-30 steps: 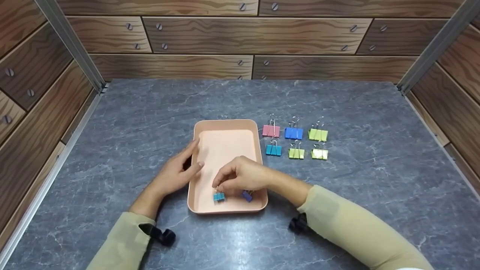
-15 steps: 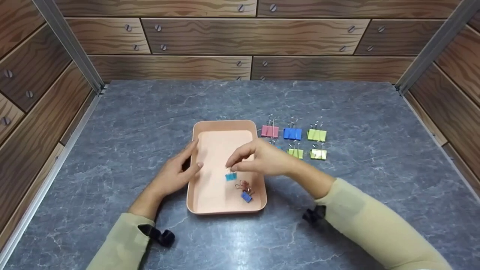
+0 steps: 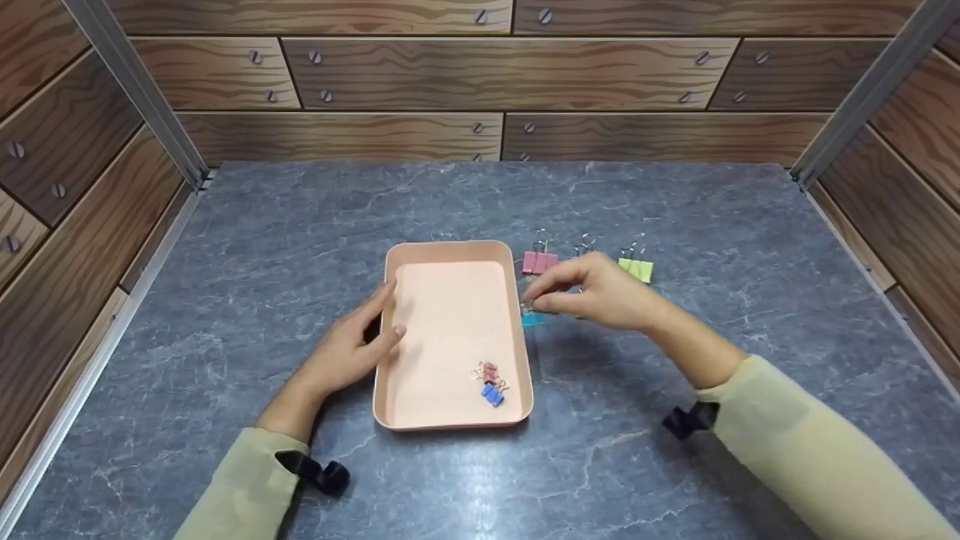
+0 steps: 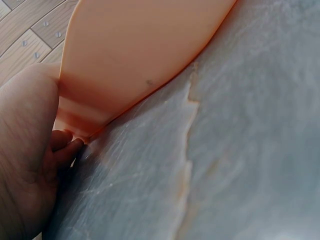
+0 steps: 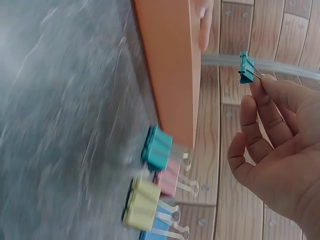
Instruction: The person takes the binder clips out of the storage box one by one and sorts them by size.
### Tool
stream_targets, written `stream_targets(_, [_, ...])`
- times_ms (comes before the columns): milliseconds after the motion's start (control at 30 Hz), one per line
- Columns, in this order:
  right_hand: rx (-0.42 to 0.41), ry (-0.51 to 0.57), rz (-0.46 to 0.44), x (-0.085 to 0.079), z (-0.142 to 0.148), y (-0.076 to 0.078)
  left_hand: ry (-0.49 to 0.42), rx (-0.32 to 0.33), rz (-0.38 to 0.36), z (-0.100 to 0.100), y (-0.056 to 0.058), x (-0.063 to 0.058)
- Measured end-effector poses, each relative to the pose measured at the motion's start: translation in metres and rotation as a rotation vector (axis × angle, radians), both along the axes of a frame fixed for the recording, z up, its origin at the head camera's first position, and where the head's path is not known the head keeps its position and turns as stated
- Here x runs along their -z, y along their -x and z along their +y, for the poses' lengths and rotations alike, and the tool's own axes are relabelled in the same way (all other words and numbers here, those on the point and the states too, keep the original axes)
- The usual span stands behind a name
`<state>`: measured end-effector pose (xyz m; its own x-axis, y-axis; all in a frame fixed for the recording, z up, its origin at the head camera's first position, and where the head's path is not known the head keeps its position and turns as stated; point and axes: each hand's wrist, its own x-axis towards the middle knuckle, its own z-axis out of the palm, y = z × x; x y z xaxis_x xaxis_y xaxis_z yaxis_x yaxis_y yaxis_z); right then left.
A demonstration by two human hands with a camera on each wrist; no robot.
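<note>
By its wire handle my right hand [image 3: 600, 292] pinches a small teal binder clip [image 5: 246, 69], held up beside the right wall of the peach tray [image 3: 452, 425]. My left hand [image 3: 352, 341] holds the tray's left side, thumb over the rim and other fingers low against the outer wall. Inside the tray, near its front right corner, lie a small pink binder clip [image 3: 489, 372] and a small blue binder clip [image 3: 492, 394]. A larger teal clip [image 5: 159, 148] stands on the table, hidden behind my right hand in the head view.
Right of the tray, larger binder clips stand in two rows, among them a pink one [image 3: 539, 262], a lime one [image 3: 636, 271] and a blue one [image 5: 159, 222]. My right hand covers part of the rows. Wood-patterned walls [image 3: 480, 71] enclose the grey marbled table [image 3: 300, 202].
My right hand has lifted the small teal clip from the tray's front and carried it up and right, past the tray's right rim. My left hand stays on the tray.
</note>
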<state>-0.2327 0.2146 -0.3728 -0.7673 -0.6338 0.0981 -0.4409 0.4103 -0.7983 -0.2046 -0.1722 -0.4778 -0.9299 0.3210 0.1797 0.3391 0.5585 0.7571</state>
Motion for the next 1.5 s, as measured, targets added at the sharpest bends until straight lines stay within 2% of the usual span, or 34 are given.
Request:
stream_targets(200, [0.065,-0.021,-0.030,0.004,0.019,0.000,0.008,-0.005,0.000,-0.001,-0.001,-0.001])
stream_targets(400, [0.097,-0.026,-0.061,0.015,0.026,-0.001,0.007,0.000,-0.005,-0.002,0.000,-0.002])
stream_targets(1100, [0.064,-0.058,-0.052,0.050,0.023,-0.003,0.007,0.001,0.002,-0.001,-0.001,-0.003])
stream_targets(1500, [0.076,-0.085,-0.082,0.058,0.023,-0.007,0.013,-0.003,-0.038,-0.001,-0.001,-0.003])
